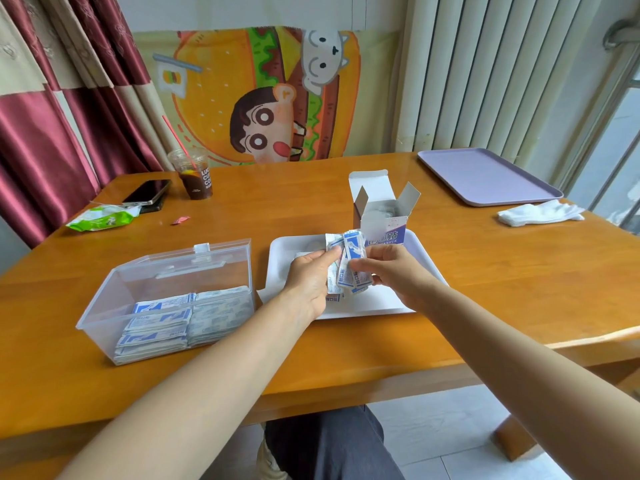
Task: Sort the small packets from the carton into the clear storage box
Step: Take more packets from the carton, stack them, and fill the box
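A bunch of small blue-and-white packets point(347, 261) is held above the white tray point(420, 247). My left hand point(308, 278) grips the bunch from the left, thumb on top. My right hand point(391, 271) pinches the same packets from the right. Behind them the white-and-purple carton point(381, 216) stands upright on the tray, its flaps open and more packets inside. To the left sits the clear storage box point(138, 289) with its lid raised; stacks of packets point(183, 320) fill its near half.
On the wooden table point(485, 289): an iced drink cup point(194, 178) and a phone point(147, 192) at far left, a green wipes pack point(104, 218), a small red wrapper point(180, 220), a lilac tray point(485, 174) and white gloves point(540, 213) at far right.
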### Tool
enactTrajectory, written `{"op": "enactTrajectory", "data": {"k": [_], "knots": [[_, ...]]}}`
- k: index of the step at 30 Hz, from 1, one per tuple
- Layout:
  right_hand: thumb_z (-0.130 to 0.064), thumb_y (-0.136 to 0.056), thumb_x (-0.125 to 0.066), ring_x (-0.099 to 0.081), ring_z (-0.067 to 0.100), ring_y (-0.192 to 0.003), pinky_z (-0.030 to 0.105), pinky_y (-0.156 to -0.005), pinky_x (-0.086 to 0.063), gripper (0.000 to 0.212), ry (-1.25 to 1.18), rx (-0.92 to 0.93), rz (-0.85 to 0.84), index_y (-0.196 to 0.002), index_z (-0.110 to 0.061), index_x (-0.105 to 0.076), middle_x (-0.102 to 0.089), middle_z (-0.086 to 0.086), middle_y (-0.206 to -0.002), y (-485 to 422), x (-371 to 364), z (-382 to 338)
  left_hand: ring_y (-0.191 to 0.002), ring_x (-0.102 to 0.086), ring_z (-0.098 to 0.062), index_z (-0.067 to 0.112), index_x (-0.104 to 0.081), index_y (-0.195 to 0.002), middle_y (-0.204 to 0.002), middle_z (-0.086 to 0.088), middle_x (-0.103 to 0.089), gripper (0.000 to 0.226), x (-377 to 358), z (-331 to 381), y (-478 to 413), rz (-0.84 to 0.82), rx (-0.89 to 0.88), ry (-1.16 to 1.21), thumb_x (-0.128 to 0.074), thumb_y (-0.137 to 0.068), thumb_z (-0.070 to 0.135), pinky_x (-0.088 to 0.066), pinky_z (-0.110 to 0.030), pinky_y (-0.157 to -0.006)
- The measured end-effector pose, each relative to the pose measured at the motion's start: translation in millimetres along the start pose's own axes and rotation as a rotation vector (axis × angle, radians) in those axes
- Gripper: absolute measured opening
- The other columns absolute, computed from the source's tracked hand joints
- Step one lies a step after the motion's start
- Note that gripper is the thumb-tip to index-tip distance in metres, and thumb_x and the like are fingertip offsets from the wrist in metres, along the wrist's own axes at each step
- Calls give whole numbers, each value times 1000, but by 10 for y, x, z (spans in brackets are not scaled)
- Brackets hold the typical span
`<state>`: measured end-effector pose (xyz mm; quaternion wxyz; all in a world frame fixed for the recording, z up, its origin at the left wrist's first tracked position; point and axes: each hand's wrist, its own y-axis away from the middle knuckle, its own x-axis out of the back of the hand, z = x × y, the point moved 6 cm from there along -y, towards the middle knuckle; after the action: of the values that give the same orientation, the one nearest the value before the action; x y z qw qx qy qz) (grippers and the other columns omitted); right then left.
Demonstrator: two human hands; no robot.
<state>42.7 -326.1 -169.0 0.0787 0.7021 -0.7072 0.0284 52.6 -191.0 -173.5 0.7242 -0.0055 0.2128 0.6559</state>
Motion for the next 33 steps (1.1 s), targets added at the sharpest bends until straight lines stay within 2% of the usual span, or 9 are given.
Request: {"op": "enactTrajectory", "data": {"k": [2,4,7,14,18,23,28,31,33], "knots": [[-7,-87,-63,-64,18,-88,36,-79,-51,13,-17,5,10,-99,-5,-70,-72,11,-100,9,27,-4,-63,-67,-20,9,-68,-87,-71,-5,-72,16,-47,-2,10,-23,-1,-19,-55,-96,10,-55,-32,-66],[-2,-88,-60,-66,17,-85,25,-72,-53,13,-55,24,27,-97,-7,-68,-71,8,-97,36,76,-37,-74,-66,-26,13,-69,-85,-80,-9,-72,20,-61,-1,4,-24,-27,-107,-54,-97,13,-53,-36,-75],[-2,-89,-58,-67,16,-83,22,-71,-53,12,-85,50,95,-94,-9,-66,-70,4,-92,69,239,-90,-87,-59,-24,18,-70,-86,-93,-9,-68,15,7,47,-43,28,-96,-308,-59,-95,21,-46,-33,-77],[-6,-88,-64,-66,13,-72,23,-62,-53,4,-40,57,201,-88,-11,-63,-70,8,-88,210,678,-86,-86,-63,-26,11,-70,-88,-94,-10,-70,5,-357,-97,-99,-80,-162,-559,-70,-86,16,-48,-32,-75],[-6,-86,-67,-66,17,-77,30,-71,-54,7,11,73,223,-91,-10,-66,-71,10,-91,325,871,-64,-81,-60,-20,16,-68,-92,-99,-1,-68,8,-615,-292,-201,-125,-157,-658,-69,-86,20,-44,-27,-71],[-11,-84,-69,-63,17,-77,31,-68,-52,14,335,131,228,-91,1,-67,-70,11,-91,356,930,-86,-80,-59,-11,21,-69,-98,-99,4,-68,17,-477,-75,-131,-73,-360,-771,-58,-87,13,-49,-26,-74],[-12,-84,-68,-66,23,-83,38,-72,-54,11,602,230,131,-93,-7,-71,-71,4,-94,291,546,-195,-79,-48,-5,23,-60,-116,-108,1,-50,38,-287,123,15,-182,-505,-929,-67,-80,15,-40,-16,-75],[-8,-81,-70,-63,24,-86,38,-75,-52,13,765,299,67,-93,-8,-73,-71,7,-95,262,315,-185,-76,-46,-1,24,-64,-108,-99,6,-46,35,-200,81,40,-185,-522,-1064,-79,-76,28,-37,-20,-71],[-11,-79,-71,-61,18,-84,28,-72,-49,16,857,297,13,-94,-16,-75,-72,1,-93,240,239,-104,-77,-50,-10,23,-68,-102,-98,4,-48,27,-176,33,69,-174,-528,-1151,-78,-76,24,-36,-22,-70]]}}
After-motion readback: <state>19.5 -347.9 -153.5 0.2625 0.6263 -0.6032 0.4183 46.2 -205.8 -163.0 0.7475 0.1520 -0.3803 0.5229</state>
